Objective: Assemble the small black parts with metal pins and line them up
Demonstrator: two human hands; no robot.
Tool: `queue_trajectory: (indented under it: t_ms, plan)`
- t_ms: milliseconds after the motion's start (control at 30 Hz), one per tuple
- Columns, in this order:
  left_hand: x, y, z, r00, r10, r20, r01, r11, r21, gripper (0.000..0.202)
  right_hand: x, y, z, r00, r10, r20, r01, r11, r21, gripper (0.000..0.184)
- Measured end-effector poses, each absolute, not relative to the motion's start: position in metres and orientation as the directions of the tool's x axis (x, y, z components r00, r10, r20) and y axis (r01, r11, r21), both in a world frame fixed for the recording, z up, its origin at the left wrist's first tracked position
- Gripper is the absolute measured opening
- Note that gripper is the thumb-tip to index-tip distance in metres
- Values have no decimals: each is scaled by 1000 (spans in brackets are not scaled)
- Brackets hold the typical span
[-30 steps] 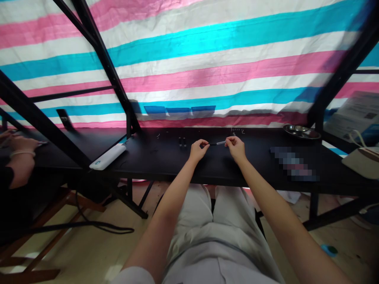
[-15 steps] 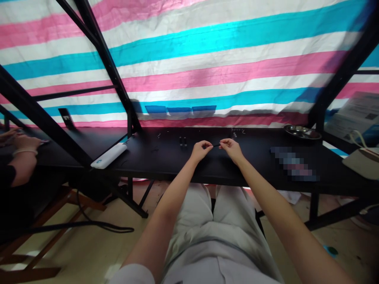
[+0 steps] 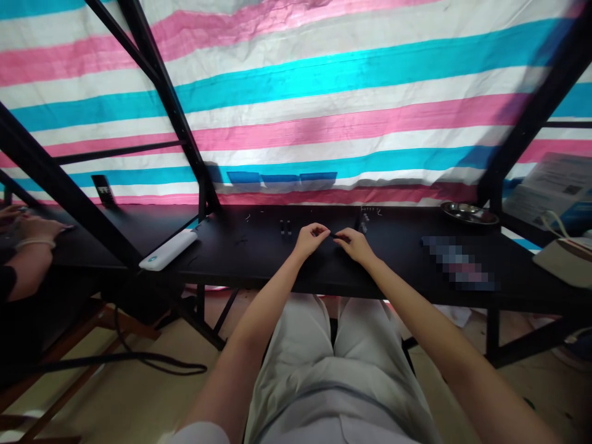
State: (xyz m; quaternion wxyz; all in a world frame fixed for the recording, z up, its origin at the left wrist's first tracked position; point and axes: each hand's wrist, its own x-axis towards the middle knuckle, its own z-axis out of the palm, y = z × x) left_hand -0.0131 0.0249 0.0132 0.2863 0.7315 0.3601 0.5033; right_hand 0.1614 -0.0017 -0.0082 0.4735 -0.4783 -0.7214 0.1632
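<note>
My left hand [image 3: 311,238] and my right hand [image 3: 352,244] meet over the middle of a black table [image 3: 259,259]. Both are closed in a pinch. Between the fingertips sits a thin dark pen-like piece [image 3: 337,236], held at each end, mostly hidden by the fingers. Two small black cylinders [image 3: 285,227] stand on the table just left of my left hand. Several tiny metal bits [image 3: 370,211] lie near the back edge, behind my right hand.
A white power bank [image 3: 168,250] lies at the table's left. A steel dish [image 3: 468,213] sits at the back right. Black frame posts [image 3: 176,117] rise at both sides. Another person's hand [image 3: 32,231] works at far left. A striped tarp hangs behind.
My hands have come together: the gap between them closed, and the clear part of the pen-like piece seen a second ago is now hidden. Both hands dropped slightly toward the table.
</note>
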Motion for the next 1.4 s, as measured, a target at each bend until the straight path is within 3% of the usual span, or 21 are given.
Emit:
queue_trajectory:
  t_ms: [100, 200, 333, 433, 667, 1100, 1400]
  plan:
    - [-29, 26, 20, 175, 808, 563, 279, -589, 759, 17, 154, 2, -7, -119, 833, 540, 577, 501, -645, 19]
    - [-50, 31, 20, -62, 805, 590, 310, -546, 778, 24, 141, 13, -7, -92, 891, 445, 584, 410, -700, 17]
    - [-72, 41, 10, -441, 775, 453, 181, -417, 891, 30, 111, 36, -3, -107, 929, 353, 629, 338, -700, 17]
    - [-77, 44, 5, -565, 741, 363, 105, -373, 922, 29, 80, 51, -1, -118, 933, 339, 671, 327, -666, 14]
    - [-73, 34, 7, -513, 721, 466, 209, -422, 882, 30, 34, 70, -8, -95, 952, 292, 796, 249, -551, 11]
    - [-70, 29, 11, -488, 730, 479, 244, -413, 877, 30, 33, 73, -9, -86, 971, 222, 871, 181, -456, 21]
    - [-68, 23, 15, -442, 716, 541, 324, -435, 840, 29, 37, 49, 0, -180, 942, 283, 950, 241, -196, 28]
